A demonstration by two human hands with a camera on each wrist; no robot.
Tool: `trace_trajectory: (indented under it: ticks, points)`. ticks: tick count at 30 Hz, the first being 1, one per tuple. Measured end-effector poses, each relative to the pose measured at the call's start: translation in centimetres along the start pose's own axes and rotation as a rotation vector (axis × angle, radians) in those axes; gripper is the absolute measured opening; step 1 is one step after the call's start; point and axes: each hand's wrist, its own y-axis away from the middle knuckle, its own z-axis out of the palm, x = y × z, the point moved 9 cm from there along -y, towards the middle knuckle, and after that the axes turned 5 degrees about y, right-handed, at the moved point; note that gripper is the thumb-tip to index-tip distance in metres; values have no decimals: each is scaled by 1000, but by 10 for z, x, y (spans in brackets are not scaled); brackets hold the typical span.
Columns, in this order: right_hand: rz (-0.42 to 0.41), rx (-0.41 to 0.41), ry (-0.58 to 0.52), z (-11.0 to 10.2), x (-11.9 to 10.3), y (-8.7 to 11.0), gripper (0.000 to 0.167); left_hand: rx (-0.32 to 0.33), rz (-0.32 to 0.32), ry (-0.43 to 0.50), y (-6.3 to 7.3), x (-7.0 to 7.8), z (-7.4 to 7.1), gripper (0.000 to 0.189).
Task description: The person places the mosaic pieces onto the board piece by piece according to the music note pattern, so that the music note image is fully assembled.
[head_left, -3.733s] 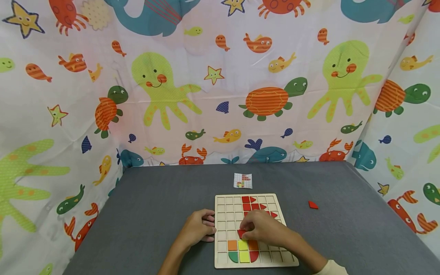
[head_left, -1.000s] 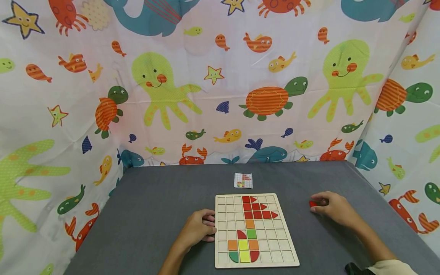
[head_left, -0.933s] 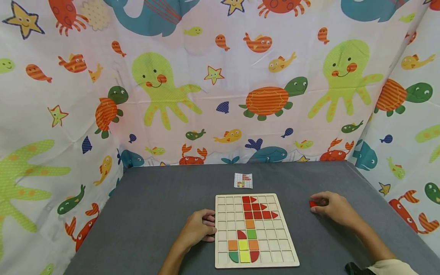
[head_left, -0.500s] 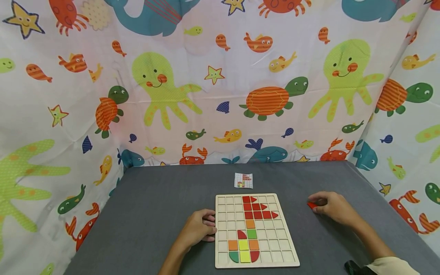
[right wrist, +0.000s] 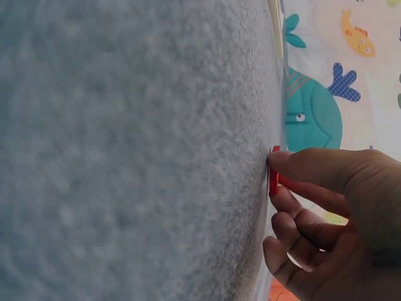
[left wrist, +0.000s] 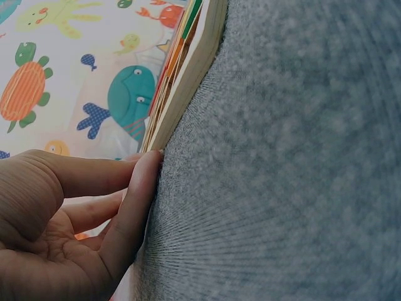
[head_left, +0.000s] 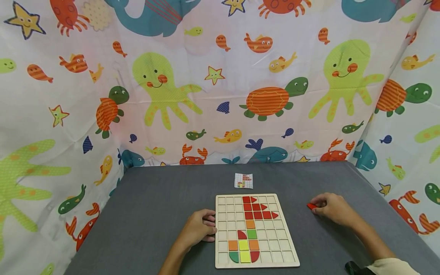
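Note:
My right hand [head_left: 331,208] pinches a red quarter-circle tile [head_left: 311,206] between thumb and fingers, low over the grey table right of the board. In the right wrist view, the tile [right wrist: 274,172] shows edge-on at the fingertips, beside the cloth. My left hand [head_left: 196,228] rests against the left edge of the wooden grid board [head_left: 275,244], relaxed fingers touching its side. In the left wrist view, thumb and finger [left wrist: 135,207] meet at the board's edge [left wrist: 188,81]. Red, orange, green and yellow tiles sit in the grid, among them a red quarter-circle [head_left: 241,234].
A small printed pattern card [head_left: 243,180] lies behind the board. Grey cloth covers the table [head_left: 161,198]. A curtain [head_left: 220,95] printed with sea animals hangs at the back and sides.
My right hand has left the grid, where a red quarter-circle now sits, and moved right to take the other red tile. That tile has since tilted slightly. My left hand stays put.

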Motion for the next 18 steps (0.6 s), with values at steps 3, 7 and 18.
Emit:
trace_trajectory:
  ticks: [3, 7, 18]
  points:
    - [-6, -5, -1, 1, -5, 1, 23, -2, -2, -1, 0, -1, 0, 57]
    - [-21, -13, -3, 4, -16, 1, 23, -3, -10, -6, -1, -2, 0, 57]
    - [-173, 26, -39, 11, -71, 3, 19, -1, 2, -5, -1, -2, 0, 57]
